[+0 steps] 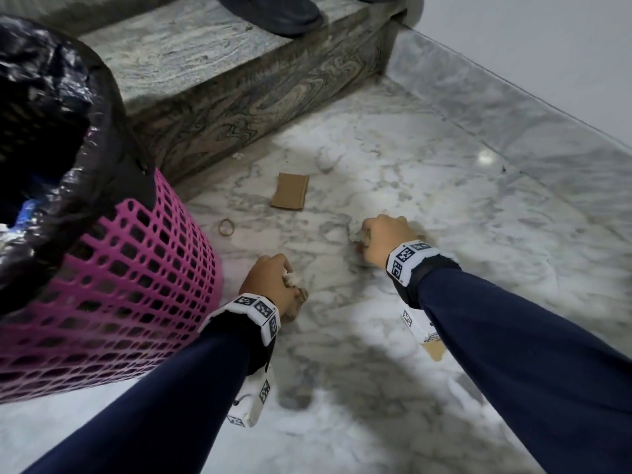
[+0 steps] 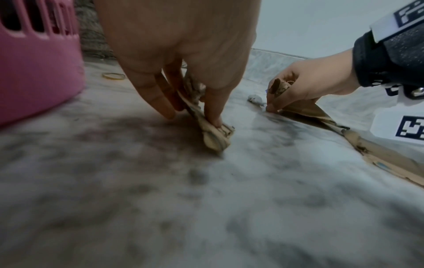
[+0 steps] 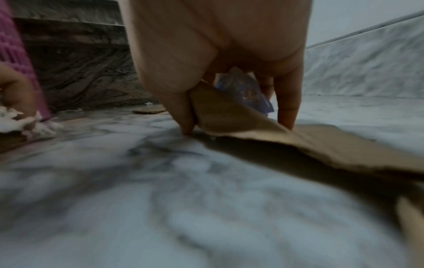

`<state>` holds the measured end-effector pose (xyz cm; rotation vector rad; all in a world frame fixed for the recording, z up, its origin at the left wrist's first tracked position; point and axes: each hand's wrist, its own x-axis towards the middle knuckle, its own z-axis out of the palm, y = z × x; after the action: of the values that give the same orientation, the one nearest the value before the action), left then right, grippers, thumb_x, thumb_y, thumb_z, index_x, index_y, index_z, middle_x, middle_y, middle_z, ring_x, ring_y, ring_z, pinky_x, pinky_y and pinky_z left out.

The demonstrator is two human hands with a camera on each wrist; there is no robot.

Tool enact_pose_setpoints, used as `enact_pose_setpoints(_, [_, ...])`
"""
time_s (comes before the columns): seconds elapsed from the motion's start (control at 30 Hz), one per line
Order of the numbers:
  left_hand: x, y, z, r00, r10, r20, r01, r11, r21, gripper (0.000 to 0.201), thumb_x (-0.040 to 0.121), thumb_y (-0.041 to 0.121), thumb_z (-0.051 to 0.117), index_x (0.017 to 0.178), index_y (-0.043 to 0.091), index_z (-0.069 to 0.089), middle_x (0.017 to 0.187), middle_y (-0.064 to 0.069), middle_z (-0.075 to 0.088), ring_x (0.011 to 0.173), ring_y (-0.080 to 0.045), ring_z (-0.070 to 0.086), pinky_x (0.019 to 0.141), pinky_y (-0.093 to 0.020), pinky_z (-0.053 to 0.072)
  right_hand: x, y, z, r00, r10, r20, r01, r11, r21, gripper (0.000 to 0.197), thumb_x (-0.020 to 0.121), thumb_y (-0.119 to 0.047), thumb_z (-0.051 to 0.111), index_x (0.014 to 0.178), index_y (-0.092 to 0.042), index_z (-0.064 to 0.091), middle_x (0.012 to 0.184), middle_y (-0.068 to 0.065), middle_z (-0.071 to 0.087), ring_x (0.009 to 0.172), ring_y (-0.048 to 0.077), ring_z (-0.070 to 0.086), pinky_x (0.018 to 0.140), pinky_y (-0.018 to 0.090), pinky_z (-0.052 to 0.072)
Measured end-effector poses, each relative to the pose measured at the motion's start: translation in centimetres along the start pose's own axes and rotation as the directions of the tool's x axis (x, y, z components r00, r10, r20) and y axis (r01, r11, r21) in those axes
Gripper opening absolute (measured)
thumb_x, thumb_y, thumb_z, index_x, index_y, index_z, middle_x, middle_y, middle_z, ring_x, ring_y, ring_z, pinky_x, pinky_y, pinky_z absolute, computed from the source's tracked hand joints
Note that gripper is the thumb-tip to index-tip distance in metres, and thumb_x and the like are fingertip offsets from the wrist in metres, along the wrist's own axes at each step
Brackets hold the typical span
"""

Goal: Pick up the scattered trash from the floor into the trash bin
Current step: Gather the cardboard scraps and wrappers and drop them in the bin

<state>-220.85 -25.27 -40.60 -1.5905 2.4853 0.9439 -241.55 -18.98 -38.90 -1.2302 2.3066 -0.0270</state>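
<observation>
My left hand point(image 1: 273, 283) is low by the pink trash bin point(image 1: 113, 285). It pinches a crumpled brown cardboard scrap point(image 2: 215, 135) against the floor and holds white tissue point(image 1: 290, 278) too. My right hand point(image 1: 381, 236) is further right. It grips the end of a long torn cardboard strip point(image 3: 298, 143), and a blue wrapper point(image 3: 243, 90) is tucked in its palm. The strip trails back under my right arm point(image 1: 434, 350). The bin has a black liner point(image 1: 51, 97).
A flat cardboard piece point(image 1: 290, 196), a rubber band point(image 1: 226, 227) and a white crumpled paper point(image 1: 326, 160) lie on the marble floor ahead. A grey stone step point(image 1: 239, 97) rises behind them, with someone's dark shoe point(image 1: 273, 12) on it. A wall skirting point(image 1: 547, 124) runs along the right.
</observation>
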Motion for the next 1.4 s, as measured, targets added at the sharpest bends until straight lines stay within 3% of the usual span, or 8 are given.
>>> enact_pose_setpoints(0.1, [-0.9,0.9,-0.7,0.999,0.032,-0.014,-0.033,0.999,-0.026,0.017,0.076,0.0,0.054,0.084,0.014,0.06,0.077,0.002,0.051,0.075,-0.021,0.054,0.066,-0.024,0.042,-0.8,-0.6,-0.3,0.997,-0.072,-0.004,0.072,0.997,0.032,0.028,0.075,-0.001,0.053,0.095,-0.019,0.061,0.102,0.009,0.063,0.104,0.034,0.059,0.083,0.033,0.051])
enact_pose_setpoints(0.37, [-3.8,6.0,-4.9,0.983,0.159,-0.096,-0.167,0.983,-0.082,0.018,0.077,0.006,0.056,0.09,0.018,0.06,0.101,-0.009,0.06,0.089,-0.028,0.06,0.072,-0.031,0.051,-4.5,-2.3,-4.6,0.949,-0.183,-0.258,0.242,0.946,0.218,0.034,0.084,0.003,0.05,0.112,-0.011,0.063,0.117,0.009,0.066,0.107,0.024,0.063,0.09,0.024,0.048])
enact_pose_setpoints(0.6, [-8.6,10.6,-13.9,0.903,0.273,-0.331,-0.286,0.958,0.009,0.024,0.08,0.008,0.058,0.104,0.015,0.06,0.109,-0.009,0.055,0.099,-0.029,0.056,0.07,-0.027,0.041,-9.6,-9.1,-14.5,0.791,-0.324,-0.519,0.514,0.812,0.277,0.024,0.09,-0.009,0.054,0.112,-0.014,0.06,0.113,0.012,0.067,0.1,0.03,0.064,0.087,0.036,0.053])
enact_pose_setpoints(0.83, [-13.5,11.2,-28.1,0.767,0.132,-0.628,-0.2,0.979,-0.039,0.026,0.076,0.005,0.055,0.095,0.019,0.067,0.095,-0.007,0.066,0.094,-0.027,0.061,0.076,-0.028,0.048,-13.6,-19.7,-23.8,0.564,-0.471,-0.678,0.768,0.601,0.221,0.047,0.09,-0.004,0.05,0.133,-0.021,0.047,0.125,0.011,0.061,0.082,0.009,0.06,0.062,0.001,0.038])
enact_pose_setpoints(0.93, [-15.1,9.0,-31.9,0.736,0.016,-0.677,-0.098,0.992,-0.084,0.022,0.076,0.005,0.055,0.088,0.018,0.069,0.081,-0.003,0.062,0.087,-0.026,0.063,0.07,-0.023,0.045,-15.2,-23.9,-24.2,0.492,-0.532,-0.689,0.835,0.512,0.201,0.046,0.09,-0.008,0.053,0.135,-0.017,0.048,0.124,0.013,0.062,0.072,0.011,0.062,0.07,0.012,0.045])
enact_pose_setpoints(1.03, [-16.2,5.8,-33.2,0.769,-0.096,-0.632,0.062,0.995,-0.077,0.026,0.077,0.008,0.058,0.096,0.021,0.07,0.096,-0.008,0.067,0.092,-0.028,0.064,0.072,-0.025,0.046,-15.4,-26.9,-22.1,0.533,-0.573,-0.622,0.828,0.503,0.247,0.046,0.087,-0.013,0.06,0.131,-0.017,0.049,0.121,0.01,0.063,0.093,0.03,0.065,0.081,0.026,0.047])
enact_pose_setpoints(1.27, [-16.1,3.7,-31.5,0.827,-0.106,-0.552,0.102,0.994,-0.038,0.048,0.076,0.003,0.057,0.121,0.019,0.061,0.123,-0.01,0.062,0.111,-0.027,0.059,0.086,-0.029,0.048,-15.4,-27.4,-19.5,0.616,-0.498,-0.61,0.787,0.405,0.465,0.035,0.087,-0.02,0.064,0.12,-0.014,0.054,0.109,0.003,0.063,0.09,0.018,0.061,0.082,0.027,0.049])
enact_pose_setpoints(1.4, [-14.9,4.9,-31.1,0.777,-0.109,-0.62,0.068,0.994,-0.09,0.038,0.076,0.004,0.057,0.112,0.015,0.06,0.112,-0.007,0.061,0.1,-0.024,0.055,0.077,-0.028,0.042,-15.4,-26.8,-20.7,0.57,-0.352,-0.743,0.818,0.326,0.474,0.026,0.088,-0.017,0.062,0.112,-0.011,0.056,0.099,-0.006,0.057,0.088,0.011,0.054,0.07,0.003,0.04])
